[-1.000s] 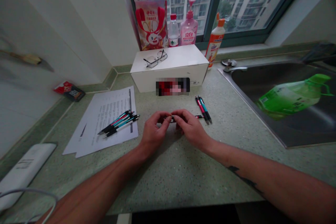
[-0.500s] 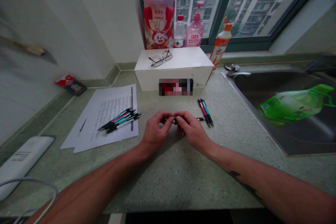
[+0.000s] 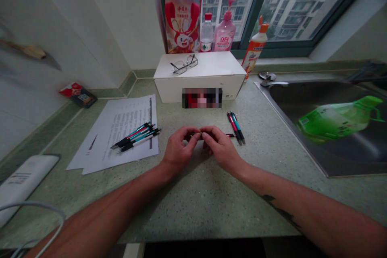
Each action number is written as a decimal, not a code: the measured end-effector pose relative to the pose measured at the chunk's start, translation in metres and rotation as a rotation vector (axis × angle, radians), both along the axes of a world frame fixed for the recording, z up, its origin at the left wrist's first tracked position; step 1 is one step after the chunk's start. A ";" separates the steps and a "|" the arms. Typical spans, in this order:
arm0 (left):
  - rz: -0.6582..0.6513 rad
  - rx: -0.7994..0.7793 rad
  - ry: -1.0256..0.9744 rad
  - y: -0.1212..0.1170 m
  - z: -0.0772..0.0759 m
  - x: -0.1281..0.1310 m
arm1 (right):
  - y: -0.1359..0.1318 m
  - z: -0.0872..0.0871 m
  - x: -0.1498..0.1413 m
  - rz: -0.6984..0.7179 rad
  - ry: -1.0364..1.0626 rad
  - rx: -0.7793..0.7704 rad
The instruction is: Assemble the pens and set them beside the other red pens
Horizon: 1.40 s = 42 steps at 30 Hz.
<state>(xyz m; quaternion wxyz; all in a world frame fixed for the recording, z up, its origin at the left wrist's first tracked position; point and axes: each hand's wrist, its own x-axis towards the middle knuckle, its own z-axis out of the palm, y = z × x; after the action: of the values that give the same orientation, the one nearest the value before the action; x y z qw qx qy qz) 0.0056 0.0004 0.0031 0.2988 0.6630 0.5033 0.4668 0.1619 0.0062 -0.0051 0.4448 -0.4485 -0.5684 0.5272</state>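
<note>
Over the counter's middle, my left hand (image 3: 179, 145) and my right hand (image 3: 223, 147) meet with thumbs and index fingers pinched together. Between the fingertips is a slim dark pen, mostly hidden by the fingers. A red-and-black pen end (image 3: 231, 135) sticks out past my right hand; the fingers hide whether it is the same piece. Just right of it, two pens (image 3: 236, 128), one red and one teal, lie side by side. On the left, several pens (image 3: 136, 137) lie in a loose pile on printed paper sheets (image 3: 105, 145).
A white box (image 3: 199, 66) with glasses (image 3: 184, 64) on top stands behind my hands. The sink (image 3: 326, 165) at right holds a green bottle (image 3: 338, 119). Other bottles and a red bag (image 3: 183, 20) stand by the window. A white device (image 3: 27, 187) and cable (image 3: 45, 206) are at left.
The view has shifted slightly, so things sit a little higher in the picture. Both hands keep nearly the same pinched pose around the pen.
</note>
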 end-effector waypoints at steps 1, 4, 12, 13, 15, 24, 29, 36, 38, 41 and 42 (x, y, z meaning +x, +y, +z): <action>0.000 0.000 0.000 0.000 0.000 0.000 | 0.000 0.000 0.000 -0.001 0.004 0.001; 0.002 0.004 0.001 0.000 0.001 0.000 | 0.000 0.000 0.000 -0.004 0.004 0.008; 0.008 0.003 0.010 -0.001 0.000 0.001 | 0.000 0.000 0.003 -0.011 -0.020 0.027; 0.008 0.004 0.010 -0.001 -0.001 0.001 | -0.001 0.000 0.003 -0.014 -0.025 0.027; 0.009 0.010 0.004 0.000 -0.001 0.001 | -0.001 0.000 0.003 -0.027 -0.035 0.033; 0.015 0.012 -0.002 -0.001 0.000 0.000 | -0.001 0.000 0.003 -0.064 -0.033 0.054; 0.014 0.011 -0.002 0.000 -0.001 0.001 | -0.001 0.002 0.002 -0.048 0.017 0.019; 0.014 0.010 0.016 -0.001 0.000 0.000 | 0.001 0.002 0.002 -0.034 0.030 -0.008; 0.014 0.003 0.013 -0.001 0.000 0.000 | 0.001 0.002 0.002 -0.029 0.028 -0.007; 0.009 -0.001 -0.001 -0.001 0.000 0.000 | 0.000 0.003 0.001 -0.034 0.023 -0.006; 0.011 0.001 -0.006 -0.001 0.000 0.001 | 0.000 0.003 0.001 -0.034 0.023 -0.008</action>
<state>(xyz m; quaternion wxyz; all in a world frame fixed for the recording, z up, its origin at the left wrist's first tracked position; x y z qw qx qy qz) 0.0061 -0.0007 0.0027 0.2974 0.6591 0.5056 0.4706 0.1632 0.0061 -0.0025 0.4585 -0.4536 -0.5536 0.5269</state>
